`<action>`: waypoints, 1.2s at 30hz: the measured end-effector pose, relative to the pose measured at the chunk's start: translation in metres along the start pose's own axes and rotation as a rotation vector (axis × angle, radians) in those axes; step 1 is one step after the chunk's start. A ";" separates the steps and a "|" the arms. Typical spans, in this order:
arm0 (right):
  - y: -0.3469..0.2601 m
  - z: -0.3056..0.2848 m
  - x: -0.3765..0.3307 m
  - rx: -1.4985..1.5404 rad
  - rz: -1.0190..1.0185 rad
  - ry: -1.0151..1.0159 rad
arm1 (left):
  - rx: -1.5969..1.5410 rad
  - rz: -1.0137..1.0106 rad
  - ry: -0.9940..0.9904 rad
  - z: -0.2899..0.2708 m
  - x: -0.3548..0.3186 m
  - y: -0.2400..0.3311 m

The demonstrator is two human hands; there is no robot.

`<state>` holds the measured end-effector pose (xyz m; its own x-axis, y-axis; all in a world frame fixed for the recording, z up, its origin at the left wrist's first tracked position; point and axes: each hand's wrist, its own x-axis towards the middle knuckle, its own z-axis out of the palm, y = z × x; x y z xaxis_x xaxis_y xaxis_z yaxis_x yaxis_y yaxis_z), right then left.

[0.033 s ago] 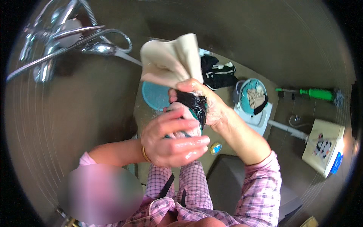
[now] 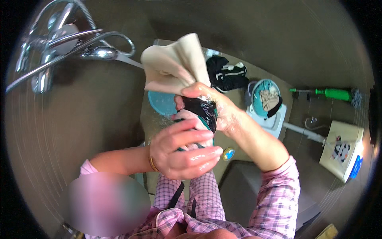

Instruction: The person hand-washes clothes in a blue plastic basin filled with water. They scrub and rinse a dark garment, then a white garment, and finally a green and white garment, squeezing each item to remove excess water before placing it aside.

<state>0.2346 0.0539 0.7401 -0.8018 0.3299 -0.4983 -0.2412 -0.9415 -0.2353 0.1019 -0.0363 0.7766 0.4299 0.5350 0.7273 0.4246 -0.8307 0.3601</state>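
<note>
A wet cloth garment is in both my hands, its cream part standing up in stiff folds away from me. Below that are a glossy black part and a pale part with green edges. My right hand is closed round the garment, with the thumb at the base of the cream folds. Curled over the pale part, my left hand presses on the garment and hides much of it. Both hands glisten with water or suds. Beneath them is a light blue basin, partly hidden.
Black clothes lie beyond on the floor. A teal basket of clothes stands at the right, near a green-handled brush and a cream bin. Upper left are a chrome tap and a shower head. A small round tin is near my knees.
The view has shifted slightly. My left fingers have moved a little over the pale part, while my right hand keeps its grip.
</note>
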 end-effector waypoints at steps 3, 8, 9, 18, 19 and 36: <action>-0.008 0.000 -0.012 -0.098 0.092 0.086 | -0.050 0.061 -0.152 0.027 -0.021 0.000; 0.015 -0.068 -0.003 -0.168 0.051 0.292 | -0.116 0.237 -0.204 0.096 -0.061 -0.015; 0.019 -0.085 0.002 -0.199 0.042 0.326 | -0.122 0.238 -0.219 0.110 -0.072 -0.019; 0.108 -0.317 0.027 0.372 -0.182 0.341 | -0.304 -0.033 -0.125 0.269 -0.198 -0.054; 0.114 -0.338 0.030 0.371 -0.233 0.296 | -0.325 -0.064 -0.042 0.285 -0.209 -0.060; 0.200 -0.483 0.093 -0.095 -0.012 0.011 | -0.057 0.300 -0.313 0.380 -0.361 -0.030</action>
<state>0.3756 -0.0710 0.2435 -0.7932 0.3427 -0.5034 -0.1978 -0.9268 -0.3193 0.2369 -0.1464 0.2808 0.7518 0.2826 0.5958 0.2035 -0.9588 0.1980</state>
